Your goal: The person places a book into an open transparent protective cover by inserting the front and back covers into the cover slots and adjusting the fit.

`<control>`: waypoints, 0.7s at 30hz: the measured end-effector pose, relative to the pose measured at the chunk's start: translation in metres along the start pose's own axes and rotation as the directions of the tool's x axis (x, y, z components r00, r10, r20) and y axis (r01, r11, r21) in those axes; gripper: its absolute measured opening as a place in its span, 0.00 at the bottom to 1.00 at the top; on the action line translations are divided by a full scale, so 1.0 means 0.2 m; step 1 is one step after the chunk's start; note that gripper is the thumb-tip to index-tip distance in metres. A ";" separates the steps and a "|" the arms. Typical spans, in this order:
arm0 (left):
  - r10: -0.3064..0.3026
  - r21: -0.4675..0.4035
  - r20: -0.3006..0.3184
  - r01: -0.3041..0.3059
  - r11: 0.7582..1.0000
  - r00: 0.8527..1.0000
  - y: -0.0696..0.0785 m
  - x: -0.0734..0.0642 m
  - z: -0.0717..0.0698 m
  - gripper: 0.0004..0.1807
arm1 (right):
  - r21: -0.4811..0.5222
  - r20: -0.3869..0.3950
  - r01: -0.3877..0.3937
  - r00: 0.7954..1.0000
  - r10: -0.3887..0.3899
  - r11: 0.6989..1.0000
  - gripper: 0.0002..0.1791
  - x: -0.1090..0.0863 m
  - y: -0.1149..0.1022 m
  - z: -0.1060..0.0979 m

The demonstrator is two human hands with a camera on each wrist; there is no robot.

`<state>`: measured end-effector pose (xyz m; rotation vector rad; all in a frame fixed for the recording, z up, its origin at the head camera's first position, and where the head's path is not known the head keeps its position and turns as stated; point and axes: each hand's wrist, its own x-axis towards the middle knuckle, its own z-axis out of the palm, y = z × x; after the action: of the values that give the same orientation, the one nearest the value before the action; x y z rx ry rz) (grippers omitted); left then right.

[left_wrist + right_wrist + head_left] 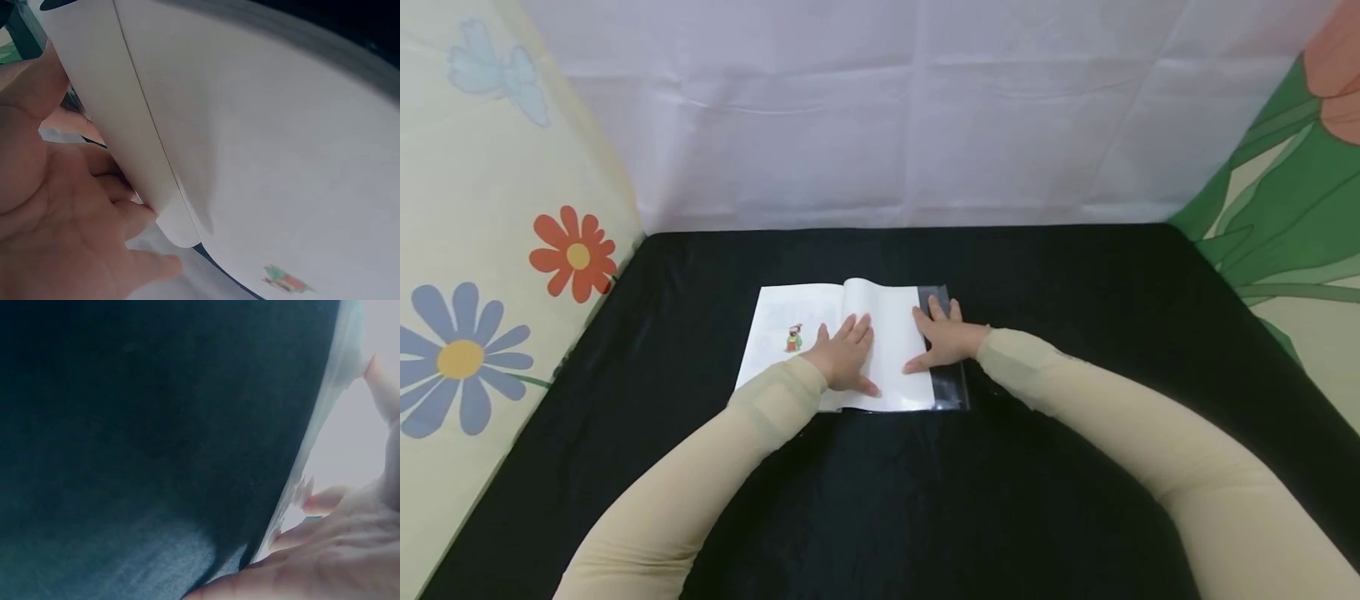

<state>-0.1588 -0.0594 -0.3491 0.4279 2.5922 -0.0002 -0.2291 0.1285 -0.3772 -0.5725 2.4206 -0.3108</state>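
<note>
An open book [891, 333] with white pages lies on the black table, a small coloured figure [793, 337] printed on its left page. Along its right edge a clear plastic cover flap [951, 387] sticks out past the page. My left hand [844, 358] rests with spread fingers on the right page near the fold, where the paper bulges up, as the left wrist view also shows. Over the page's right edge and the clear flap lies my right hand [947, 337], its fingers spread and nearly straight. In the right wrist view that hand [337, 550] touches the book's edge.
A black cloth [880, 500] covers the table around the book. Behind it hangs a pale, creased curtain [880, 117]. Flower-printed cloth [475, 208] stands at the left, and another printed cloth [1300, 208] with green leaves at the right.
</note>
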 end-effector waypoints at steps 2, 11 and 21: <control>0.004 0.005 0.004 -0.004 1.000 1.000 0.00 0.00 0.00 0.52 | 0.005 -0.001 0.000 1.000 0.000 1.000 0.61 0.00 0.00 0.00; 0.000 0.051 0.028 -0.001 0.999 1.000 0.01 -0.03 0.01 0.52 | 0.011 0.002 0.005 1.000 -0.005 1.000 0.61 -0.03 -0.02 0.01; -0.007 0.044 0.017 0.007 0.999 1.000 0.02 -0.01 0.02 0.52 | -0.037 -0.013 -0.014 1.000 0.013 0.999 0.60 -0.03 -0.06 0.01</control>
<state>-0.1539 -0.0560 -0.3519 0.4327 2.5811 -0.0628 -0.2203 0.1214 -0.3708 -0.5722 2.4459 -0.2648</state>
